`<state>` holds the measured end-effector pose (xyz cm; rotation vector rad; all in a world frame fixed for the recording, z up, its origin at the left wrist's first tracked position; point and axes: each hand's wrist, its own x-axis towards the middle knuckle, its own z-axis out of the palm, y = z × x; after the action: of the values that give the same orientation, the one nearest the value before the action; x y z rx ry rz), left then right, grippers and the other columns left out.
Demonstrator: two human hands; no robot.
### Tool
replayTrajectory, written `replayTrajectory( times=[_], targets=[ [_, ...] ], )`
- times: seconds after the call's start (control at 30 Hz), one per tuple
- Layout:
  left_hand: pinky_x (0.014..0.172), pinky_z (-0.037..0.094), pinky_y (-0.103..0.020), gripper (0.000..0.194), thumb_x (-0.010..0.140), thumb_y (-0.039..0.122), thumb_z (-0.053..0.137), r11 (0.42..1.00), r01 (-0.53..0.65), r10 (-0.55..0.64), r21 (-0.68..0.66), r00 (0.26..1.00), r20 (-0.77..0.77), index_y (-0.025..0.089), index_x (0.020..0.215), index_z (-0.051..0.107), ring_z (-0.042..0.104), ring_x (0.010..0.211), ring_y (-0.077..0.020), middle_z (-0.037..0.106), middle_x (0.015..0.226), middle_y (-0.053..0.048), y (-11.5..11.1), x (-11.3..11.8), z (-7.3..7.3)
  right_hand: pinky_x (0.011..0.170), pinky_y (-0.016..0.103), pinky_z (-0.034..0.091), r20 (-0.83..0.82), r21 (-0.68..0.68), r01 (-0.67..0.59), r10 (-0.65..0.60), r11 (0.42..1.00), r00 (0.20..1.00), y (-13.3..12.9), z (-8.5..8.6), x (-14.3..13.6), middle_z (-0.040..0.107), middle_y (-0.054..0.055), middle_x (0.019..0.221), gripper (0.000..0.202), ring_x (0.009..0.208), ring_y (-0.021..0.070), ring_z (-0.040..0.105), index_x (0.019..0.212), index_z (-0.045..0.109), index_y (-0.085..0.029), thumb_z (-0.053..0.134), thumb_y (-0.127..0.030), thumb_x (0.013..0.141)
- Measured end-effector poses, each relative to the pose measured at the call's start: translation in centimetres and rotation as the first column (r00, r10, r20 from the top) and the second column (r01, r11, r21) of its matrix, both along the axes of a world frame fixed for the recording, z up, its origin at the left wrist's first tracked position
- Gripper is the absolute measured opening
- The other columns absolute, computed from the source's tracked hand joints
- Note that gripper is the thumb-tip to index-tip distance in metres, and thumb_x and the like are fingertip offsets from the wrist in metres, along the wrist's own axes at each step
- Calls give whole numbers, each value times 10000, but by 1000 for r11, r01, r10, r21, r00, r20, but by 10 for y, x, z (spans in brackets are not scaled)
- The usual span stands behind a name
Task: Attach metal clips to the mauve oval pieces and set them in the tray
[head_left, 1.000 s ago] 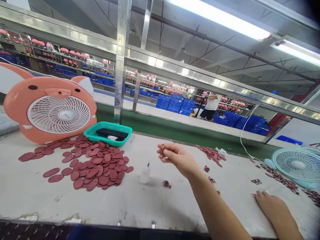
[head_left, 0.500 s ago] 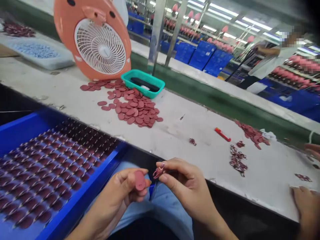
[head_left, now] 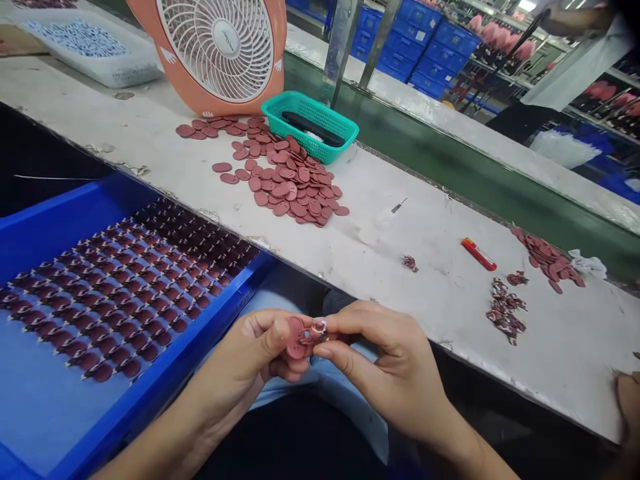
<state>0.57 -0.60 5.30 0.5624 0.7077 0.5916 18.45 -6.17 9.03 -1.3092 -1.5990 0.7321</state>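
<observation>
In front of my lap, my left hand pinches a dull-red oval disc between thumb and fingers, its flat face turned toward the other hand. My right hand grips a small dark-red and white figurine by thumb and forefinger. The figurine meets the disc's face; whether it is fixed there I cannot tell. A heap of similar oval discs lies on the table beyond. More small figurines are clustered to the right, with a single one nearer the middle.
At my left a blue tray holds rows of figurines on discs. On the table stand an orange fan, a green basket and a white tub. A red tube lies right; another person's hand rests at the right edge.
My right hand has brought the figurine leftward against the disc in my left hand. The view has shifted, with the table things now higher and farther right.
</observation>
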Motion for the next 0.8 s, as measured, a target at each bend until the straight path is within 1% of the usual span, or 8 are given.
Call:
replayTrajectory(
  times=[0.23, 0.37, 0.53, 0.67, 0.8],
  targets=[
    [514, 492, -186, 433, 630, 552, 891, 999, -10, 8, -33, 999, -43, 157, 565, 726, 544, 521, -88, 632, 613, 0, -2, 1, 2, 662, 253, 563, 88, 12, -70, 68, 997, 994, 4, 6, 2, 766, -5, 834, 167, 715, 139, 696, 1009, 738, -248, 753, -149, 876],
    [510, 487, -177, 424, 628, 509, 910, 996, -14, 8, -86, 998, -70, 147, 552, 704, 551, 524, -86, 621, 609, 6, -1, 0, 8, 664, 248, 556, 94, -8, -105, 105, 994, 990, 8, 9, 3, 762, -3, 815, 117, 702, 134, 691, 984, 739, -233, 743, -165, 889],
    [523, 497, -163, 409, 620, 504, 914, 994, -15, 8, -112, 998, -65, 142, 580, 725, 569, 525, -76, 631, 620, 7, -1, -1, 17, 654, 229, 539, 94, -37, -137, 140, 990, 986, 10, 12, 3, 757, -11, 805, 102, 692, 120, 681, 964, 736, -223, 749, -160, 885],
    [534, 512, -158, 378, 645, 489, 905, 993, -15, 7, -118, 998, -64, 142, 634, 755, 580, 535, -73, 639, 623, 11, -1, -3, 17, 649, 217, 530, 103, -54, -152, 157, 987, 982, 11, 13, 5, 750, -10, 799, 80, 693, 108, 672, 947, 733, -194, 751, -153, 881],
    [527, 529, -156, 382, 647, 499, 900, 992, -11, 4, -126, 998, -63, 143, 651, 759, 585, 532, -72, 648, 623, 13, -2, -2, 14, 628, 220, 532, 128, -82, -172, 181, 982, 975, 13, 17, 6, 740, -15, 792, 85, 680, 110, 672, 953, 736, -209, 746, -162, 884]
  ],
)
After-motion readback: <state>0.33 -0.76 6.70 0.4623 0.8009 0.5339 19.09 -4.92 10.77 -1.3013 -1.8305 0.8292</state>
